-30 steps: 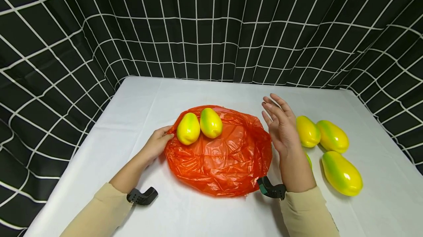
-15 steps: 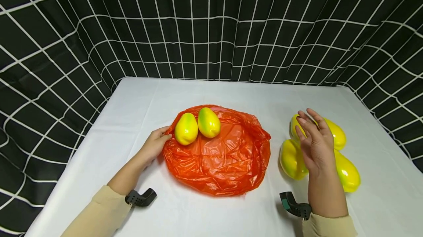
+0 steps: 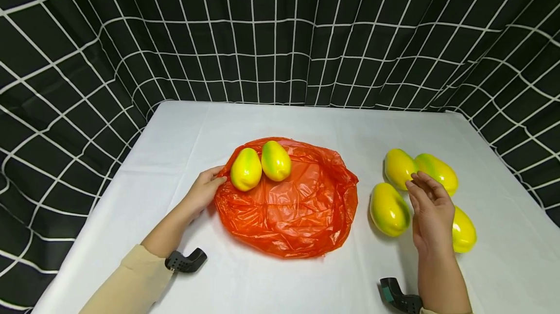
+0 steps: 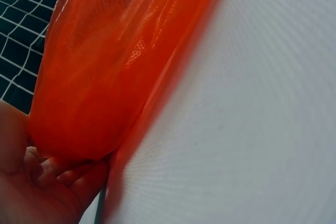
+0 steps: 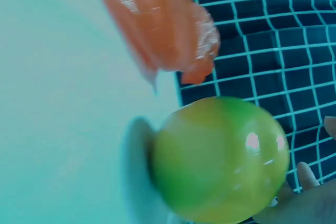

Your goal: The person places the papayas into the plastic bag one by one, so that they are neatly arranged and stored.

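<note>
A red plastic bag (image 3: pixel 302 207) lies spread open on the white table, with two yellow-green papayas, a left one (image 3: pixel 246 169) and a right one (image 3: pixel 276 161), at its back left. My left hand (image 3: pixel 204 190) holds the bag's left rim; in the left wrist view the hand's fingers (image 4: pixel 84 182) are partly under the red film. Off to the right, my right hand (image 3: pixel 434 217) hovers empty among several loose papayas, its fingers loosely bent. Nearest on its left is one papaya (image 3: pixel 389 209); another papaya (image 3: pixel 463 230) is partly hidden behind the hand.
Two more papayas, one (image 3: pixel 399 168) beside the other (image 3: pixel 437 174), lie behind the right hand. The white cloth-covered table (image 3: pixel 201 129) ends at a black curtain (image 3: pixel 280 37) with white grid lines. Each wrist wears a black band.
My right hand has moved right from beside the bag and come down and nearer among the loose papayas. The left hand keeps its hold on the bag, and the bagged papayas stay put.
</note>
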A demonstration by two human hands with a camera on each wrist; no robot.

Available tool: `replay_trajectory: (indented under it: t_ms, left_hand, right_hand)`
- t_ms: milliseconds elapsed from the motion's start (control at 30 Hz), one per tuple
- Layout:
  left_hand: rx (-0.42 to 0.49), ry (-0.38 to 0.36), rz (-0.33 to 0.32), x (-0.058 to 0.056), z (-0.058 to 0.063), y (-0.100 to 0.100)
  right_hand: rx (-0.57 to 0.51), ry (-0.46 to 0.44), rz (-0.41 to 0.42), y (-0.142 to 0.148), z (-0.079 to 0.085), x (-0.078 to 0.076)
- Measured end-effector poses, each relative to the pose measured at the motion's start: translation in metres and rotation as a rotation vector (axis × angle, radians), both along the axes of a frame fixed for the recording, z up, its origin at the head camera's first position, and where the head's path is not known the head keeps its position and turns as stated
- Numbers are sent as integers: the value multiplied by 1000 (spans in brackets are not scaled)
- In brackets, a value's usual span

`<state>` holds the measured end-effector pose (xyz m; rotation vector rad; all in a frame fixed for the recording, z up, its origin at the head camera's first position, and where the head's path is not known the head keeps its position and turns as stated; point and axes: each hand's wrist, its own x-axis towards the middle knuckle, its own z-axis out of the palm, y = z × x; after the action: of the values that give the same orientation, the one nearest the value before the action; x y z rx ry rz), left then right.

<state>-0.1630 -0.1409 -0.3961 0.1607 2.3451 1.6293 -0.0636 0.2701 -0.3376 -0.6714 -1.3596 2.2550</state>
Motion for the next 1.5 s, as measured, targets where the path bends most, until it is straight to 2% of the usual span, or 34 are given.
replay_trajectory:
  t_ms: [267, 433, 633, 833, 1333, 1500]
  left_hand:
    - [0, -7, 1, -1, -1, 1]
    - [-1, -10, 2, -1, -2, 2]
    - [1, -1, 5, -2, -1, 2]
    - [-5, -3, 3, -1, -1, 2]
    - [3, -13, 17, 2, 3, 1]
    - [0, -18, 20, 1, 1, 3]
  right_hand:
    - [304, -229, 46, -4, -19, 3]
    - [375, -304, 78, -1, -27, 4]
    - [453, -436, 189, 1, -31, 3]
    - [422, -461, 194, 3, -35, 2]
    - [348, -439, 174, 2, -38, -1]
    - [206, -385, 178, 6, -33, 1]
